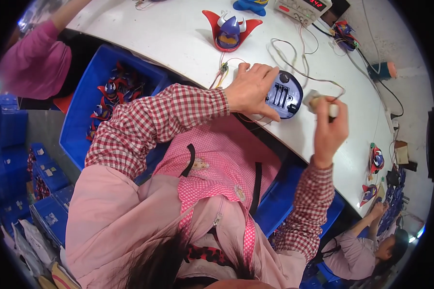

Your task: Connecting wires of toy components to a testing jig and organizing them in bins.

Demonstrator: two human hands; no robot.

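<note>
My left hand (253, 90) grips the left edge of a dark blue oval plastic base (289, 103), thumb below and fingers above. The base's slotted battery compartment faces up. In my right hand (331, 126), a small pale block (314, 98) is pinched just right of the base, apart from it. Motion blurs the block, and a cable runs close by it. Beyond my left hand stands a purple toy head (230, 32) with white horns and a red collar. Thin wires with a small circuit board (223, 68) hang from the head toward my left wrist.
A power supply (304, 9) stands at the table's far side, its cables looping across the white table (178, 36). A blue bin (74, 115) of toy heads is at my left. More toy heads (376, 158) lie at the right edge. Co-workers sit left and lower right.
</note>
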